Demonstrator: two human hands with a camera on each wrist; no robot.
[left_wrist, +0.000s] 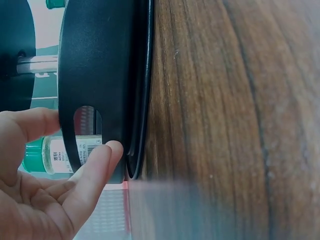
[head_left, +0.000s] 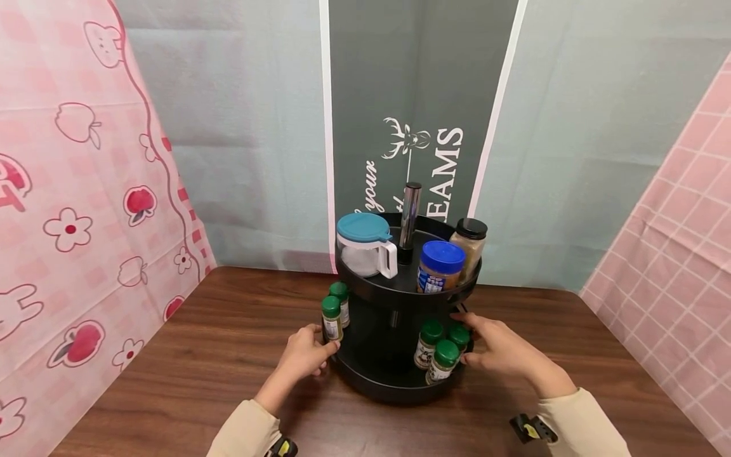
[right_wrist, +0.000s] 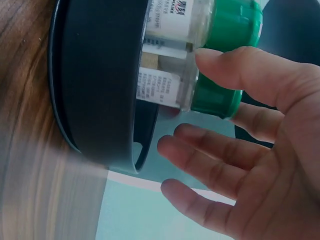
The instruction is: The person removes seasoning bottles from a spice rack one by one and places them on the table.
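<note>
Touching the tray (left_wrist: 102,50), left hand (head_left: 305,352) flanks a slot (left_wrist: 88,120) head view hides

Gap: lower tier (head_left: 377,365), between left jars (head_left: 332,326) and right jars (head_left: 442,364) | overhead: upper tier (head_left: 394,292)

The two-tier rack (head_left: 394,388) is black, its central post (head_left: 409,219) shiny silver. Seasoning bottles (head_left: 441,368) wear green caps and white labels with dark print. On top, a clear jug (head_left: 358,257) pairs a teal-blue lid with a white handle; one jar (head_left: 438,270) has a royal-blue lid and brown contents, another jar (head_left: 471,238) a black lid and tan contents. Dark-streaked brown wood grain covers the table (head_left: 228,336). The grey-green backdrop (head_left: 257,158) carries a charcoal, white-edged panel (head_left: 365,76) with a white deer head and lettering. Pink checks, red apples and flowers pattern the left-hand cloth (head_left: 34,254); a pale grid crosses the pink right-hand cloth (head_left: 685,254). Sleeves (head_left: 245,431) are cream.
</note>
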